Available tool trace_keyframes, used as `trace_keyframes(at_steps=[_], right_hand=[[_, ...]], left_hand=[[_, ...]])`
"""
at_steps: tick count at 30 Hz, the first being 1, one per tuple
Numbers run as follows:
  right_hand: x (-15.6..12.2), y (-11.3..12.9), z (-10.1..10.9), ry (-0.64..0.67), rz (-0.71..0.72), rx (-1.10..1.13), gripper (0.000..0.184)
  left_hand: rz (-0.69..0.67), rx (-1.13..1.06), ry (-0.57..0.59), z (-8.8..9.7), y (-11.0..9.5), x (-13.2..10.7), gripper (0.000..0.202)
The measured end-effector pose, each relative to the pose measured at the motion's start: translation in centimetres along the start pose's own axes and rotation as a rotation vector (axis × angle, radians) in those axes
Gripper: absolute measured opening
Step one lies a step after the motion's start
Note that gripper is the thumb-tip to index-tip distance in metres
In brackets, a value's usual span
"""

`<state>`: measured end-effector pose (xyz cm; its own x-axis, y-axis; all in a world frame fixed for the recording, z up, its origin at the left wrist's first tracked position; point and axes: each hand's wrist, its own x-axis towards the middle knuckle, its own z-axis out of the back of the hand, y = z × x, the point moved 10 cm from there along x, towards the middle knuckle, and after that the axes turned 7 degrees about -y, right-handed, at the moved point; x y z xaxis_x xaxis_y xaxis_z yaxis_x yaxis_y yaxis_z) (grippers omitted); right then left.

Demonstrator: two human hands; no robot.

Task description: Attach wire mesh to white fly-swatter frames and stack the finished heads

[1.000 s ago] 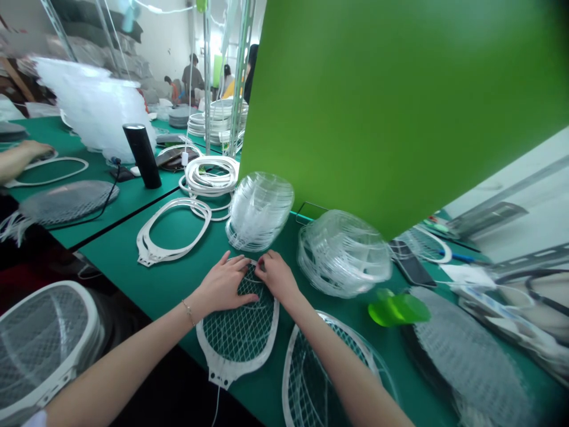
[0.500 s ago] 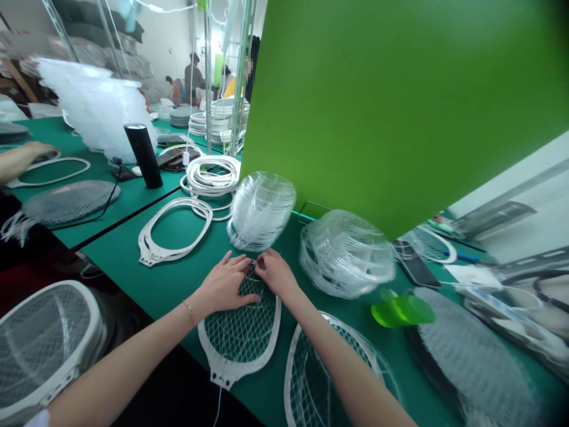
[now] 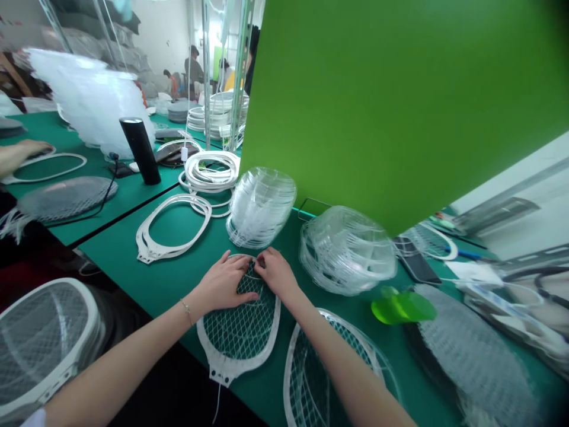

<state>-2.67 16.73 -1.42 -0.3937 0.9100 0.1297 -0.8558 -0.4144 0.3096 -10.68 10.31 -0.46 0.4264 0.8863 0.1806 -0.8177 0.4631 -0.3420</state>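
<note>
An oval racket head [image 3: 240, 338] with a white frame and diamond mesh lies in front of me, and a thin white wire hangs from its near end. My left hand [image 3: 226, 284] rests across the left of the mesh, fingers stretched towards the far rim and thumb apart. At the far rim, my right hand [image 3: 274, 271] has its fingertips pinched together; whatever is between them is hidden. To the right, partly under my right forearm, lies a second mesh racket head [image 3: 291, 362]. Just beyond my hands stands a stack of clear oval plastic pieces [image 3: 261, 207].
White oval frames [image 3: 153, 252] lie at the left, with more piled behind. A second clear stack [image 3: 347, 252], green plastic piece [image 3: 402, 307], phone [image 3: 415, 261] and grey mesh stack [image 3: 475, 350] are right. A green panel [image 3: 377, 112] rises behind. A co-worker's hand [image 3: 33, 148] is far left.
The view has shifted slightly, so the table items sit a little higher. Both hands stay at the far part of the racket head, in nearly the same pose.
</note>
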Motion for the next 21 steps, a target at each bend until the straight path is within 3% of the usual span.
trace_keyframes(at_steps=[8,10,13,17,21], right_hand=[[-0.2,1.2,1.3,0.076,0.015,-0.028,0.016],[-2.5,2.2,2.2,0.083,0.030,-0.015,0.012],[-8.6,5.0,3.2,0.037,0.096,0.112,0.010],[-16.2,7.7,2.6,-0.051,0.165,0.183,0.018],[-17.8,8.3,1.5,-0.078,0.235,0.130,0.011]], left_hand=[[0.015,0.011,0.044,0.7,0.0,0.8,0.064],[0.010,0.026,0.064,0.7,0.1,1.0,0.057],[-0.002,0.043,0.092,0.7,0.1,0.5,0.057],[-0.016,0.047,0.104,1.6,-1.1,-2.1,0.061],[0.021,0.073,0.202,2.2,-1.8,-5.6,0.064]])
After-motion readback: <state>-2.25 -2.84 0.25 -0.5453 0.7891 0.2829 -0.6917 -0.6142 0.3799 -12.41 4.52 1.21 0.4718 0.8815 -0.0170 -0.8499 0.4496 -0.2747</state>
